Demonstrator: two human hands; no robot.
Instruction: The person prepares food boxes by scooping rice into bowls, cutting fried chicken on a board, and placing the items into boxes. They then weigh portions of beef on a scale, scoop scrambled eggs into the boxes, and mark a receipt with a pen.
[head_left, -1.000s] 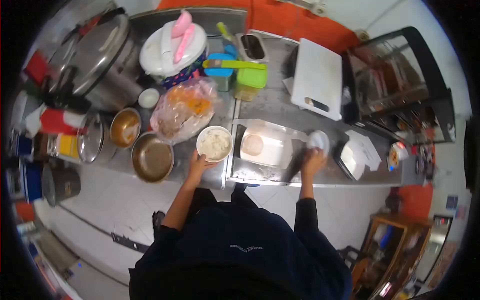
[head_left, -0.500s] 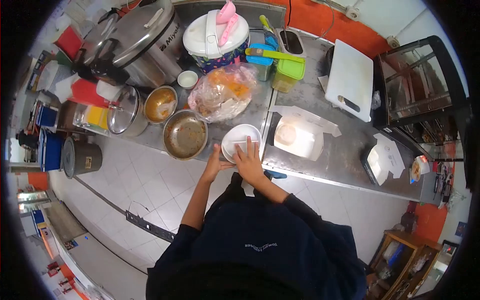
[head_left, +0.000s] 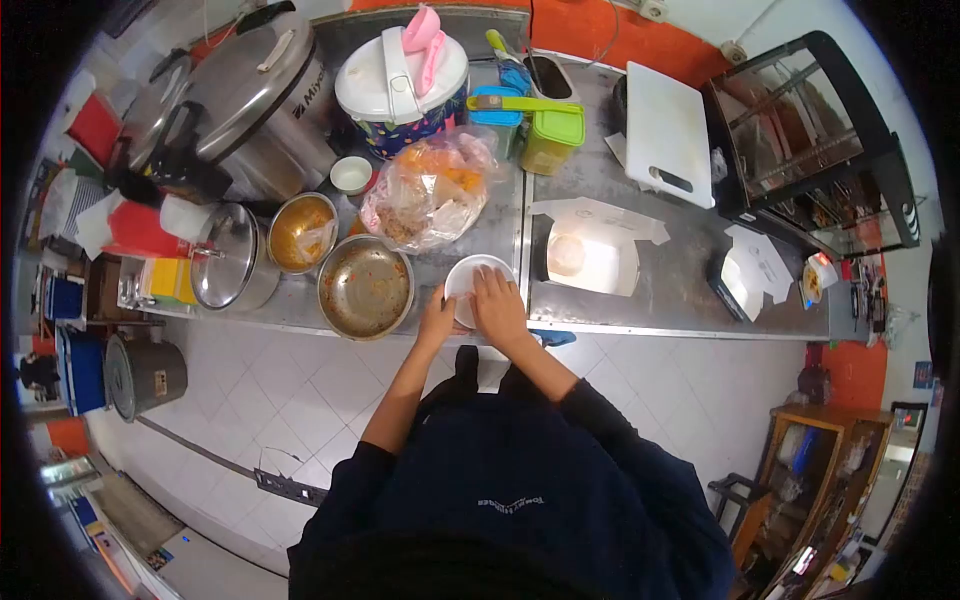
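Note:
A small white bowl (head_left: 462, 275) sits at the counter's front edge, between my two hands. My left hand (head_left: 436, 320) is closed on its left rim. Across its right side and over the inside lies my right hand (head_left: 498, 308), fingers stretched out and pointing down into the bowl. What the bowl contains is hidden by these fingers. Just right of it stands an open white takeaway box (head_left: 612, 264) with a pale round mound (head_left: 567, 256) in it. To the left is a metal bowl (head_left: 366, 287) with food bits on its inside.
Behind my hands lies a clear plastic bag of food (head_left: 430, 195). A smaller metal bowl (head_left: 303, 233), a lidded pot (head_left: 232, 255) and a white-lidded rice container (head_left: 402, 75) stand left. Rightward are a cutting board (head_left: 668, 130), another open box (head_left: 752, 272) and a glass cabinet (head_left: 800, 130).
The camera view has shifted. The white bowl looks less tilted, my left hand has closed on its rim, and my right hand's fingers, spread before, are closer together over the bowl.

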